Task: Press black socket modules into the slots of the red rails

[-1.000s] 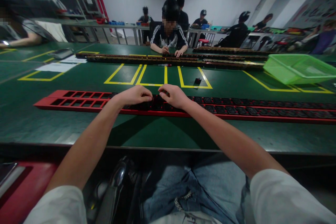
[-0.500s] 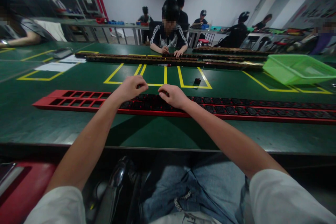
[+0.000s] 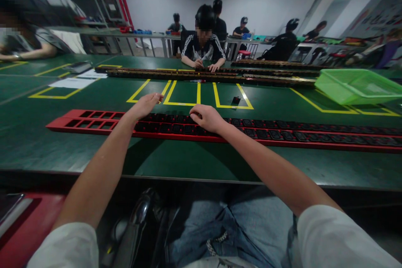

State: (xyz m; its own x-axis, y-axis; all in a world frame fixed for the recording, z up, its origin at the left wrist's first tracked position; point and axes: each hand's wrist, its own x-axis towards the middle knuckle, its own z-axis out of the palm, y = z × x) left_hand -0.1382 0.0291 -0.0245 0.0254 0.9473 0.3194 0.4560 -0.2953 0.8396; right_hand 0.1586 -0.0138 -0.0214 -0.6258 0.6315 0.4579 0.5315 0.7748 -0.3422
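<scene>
Two long red strips point(image 3: 94, 125) lie side by side across the green table point(image 3: 47, 150), most of their slots filled with black sockets point(image 3: 282, 134); the left end slots are empty. My right hand point(image 3: 205, 118) rests curled on the sockets near the middle, fingers pressed down. Stretched forward past the strips, my left hand point(image 3: 145, 105) has its fingers out flat and nothing in them, hovering over the table near the yellow floor-tape marks point(image 3: 176, 92). A small black socket point(image 3: 236, 100) lies loose inside a yellow box beyond the strips.
A green plastic basket point(image 3: 354, 86) stands at the right. Dark long strips point(image 3: 220, 76) lie across the far side, where a seated person point(image 3: 204, 46) works on them. Papers point(image 3: 73, 82) lie at the left. Other people sit at benches behind.
My left hand has lifted off the red strips, opened, and reached forward over them. My right hand has stayed on the sockets. The view has shifted slightly.
</scene>
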